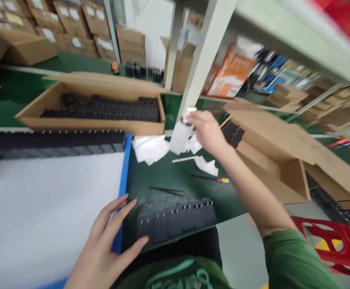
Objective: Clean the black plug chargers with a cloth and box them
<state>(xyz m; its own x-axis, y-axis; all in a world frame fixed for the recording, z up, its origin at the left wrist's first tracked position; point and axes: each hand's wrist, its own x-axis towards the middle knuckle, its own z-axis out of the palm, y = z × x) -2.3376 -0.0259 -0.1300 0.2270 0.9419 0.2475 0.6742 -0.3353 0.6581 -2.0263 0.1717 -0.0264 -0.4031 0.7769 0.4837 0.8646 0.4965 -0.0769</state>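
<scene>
My right hand (206, 130) reaches forward with its fingers closed on the top of a white bottle (179, 138) that has a shiny metal-looking collar. White wipes (150, 148) lie beside the bottle's base, and another crumpled wipe (207, 165) is just nearer. My left hand (105, 245), fingers spread and holding nothing, hovers over the blue edge (123, 172) of a white-bottomed tray. Near its fingertips is a row of black blocks (177, 220) with small shiny pins, laid along the table's front edge.
Black thin sticks (167, 190), a pale stick (185, 159) and a yellow-tipped tool (223, 180) lie on the green table. Behind stands a carton (102, 126) of black parts. An open carton (271, 160) and red stool (337, 245) are right; a metal post (206, 48) rises ahead.
</scene>
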